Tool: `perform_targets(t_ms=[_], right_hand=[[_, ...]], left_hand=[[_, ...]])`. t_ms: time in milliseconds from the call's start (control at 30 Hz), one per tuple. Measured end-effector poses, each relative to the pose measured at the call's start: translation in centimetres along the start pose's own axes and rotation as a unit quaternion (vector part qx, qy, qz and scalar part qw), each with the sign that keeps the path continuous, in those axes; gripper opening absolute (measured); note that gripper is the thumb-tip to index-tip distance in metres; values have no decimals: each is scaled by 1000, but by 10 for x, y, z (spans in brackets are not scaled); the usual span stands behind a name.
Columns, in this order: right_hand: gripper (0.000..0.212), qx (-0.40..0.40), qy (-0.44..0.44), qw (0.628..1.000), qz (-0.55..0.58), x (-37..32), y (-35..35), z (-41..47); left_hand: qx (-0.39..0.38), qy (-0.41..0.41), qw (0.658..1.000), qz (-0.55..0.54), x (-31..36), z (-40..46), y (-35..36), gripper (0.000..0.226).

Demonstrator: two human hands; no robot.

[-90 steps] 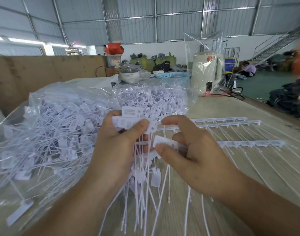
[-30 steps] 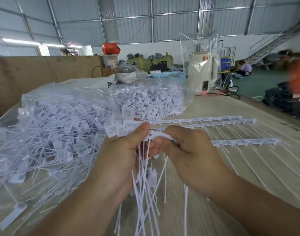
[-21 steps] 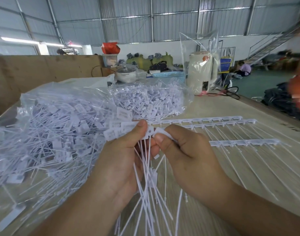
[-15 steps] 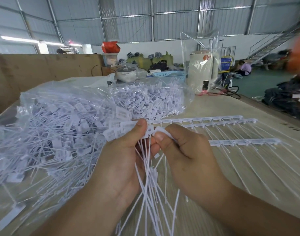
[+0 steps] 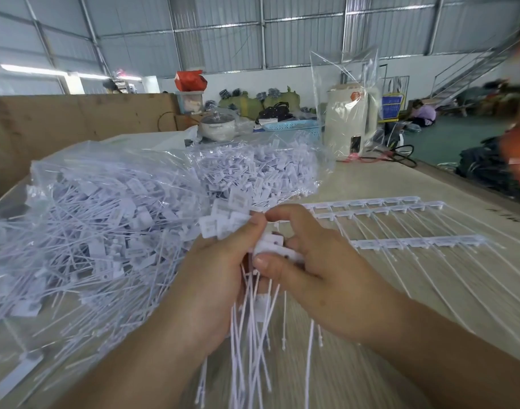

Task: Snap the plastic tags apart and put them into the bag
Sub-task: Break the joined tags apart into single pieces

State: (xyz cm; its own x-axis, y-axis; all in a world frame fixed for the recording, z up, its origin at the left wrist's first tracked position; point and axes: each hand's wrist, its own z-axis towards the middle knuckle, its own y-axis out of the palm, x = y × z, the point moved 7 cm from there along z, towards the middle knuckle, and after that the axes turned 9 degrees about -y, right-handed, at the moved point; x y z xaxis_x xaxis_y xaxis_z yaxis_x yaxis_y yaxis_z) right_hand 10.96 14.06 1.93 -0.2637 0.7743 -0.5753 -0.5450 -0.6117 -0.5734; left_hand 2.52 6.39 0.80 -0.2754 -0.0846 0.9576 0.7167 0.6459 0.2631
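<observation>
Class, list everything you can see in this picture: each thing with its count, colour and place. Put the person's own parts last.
bag: one, clear, left of the table, full of loose white tags
tags: a bunch, white, held in the hands, tails hanging down
strips: three, white, unsnapped, on the table at right
table: one, pale wood, under everything
kettle: one, cream, far end of the table, under clear plastic
basket: one, blue, far end, left of the kettle
pot: one, white with a glass lid, far end
board: one, brown, along the left edge
left hand: one, gripping the bunch
right hand: one, pinching one tag's head
</observation>
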Motion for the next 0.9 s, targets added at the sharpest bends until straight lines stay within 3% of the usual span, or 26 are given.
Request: perform_targets(t_ms=[167,333,467,567,667,900], right_hand=[[48,8,34,999,-36,9,-4,-2],[51,9,43,998,-54,9,-5,-2],[26,9,55,998,-37,6,-15,-1],[41,-34,81,996,10,11,-13,-1],[39,-83,81,992,47,8,-6,-2],[39,-18,51,996,67,1,-11,1]], left_hand=[[-37,50,994,90,3,0,4,20],[-52,67,994,68,7,0,3,22],[-23,50,998,19,11,5,-10,36],[-24,67,994,78,15,6,-13,38],[-44,77,986,138,14,3,-9,35],[-18,17,998,50,8,4,-10,28]])
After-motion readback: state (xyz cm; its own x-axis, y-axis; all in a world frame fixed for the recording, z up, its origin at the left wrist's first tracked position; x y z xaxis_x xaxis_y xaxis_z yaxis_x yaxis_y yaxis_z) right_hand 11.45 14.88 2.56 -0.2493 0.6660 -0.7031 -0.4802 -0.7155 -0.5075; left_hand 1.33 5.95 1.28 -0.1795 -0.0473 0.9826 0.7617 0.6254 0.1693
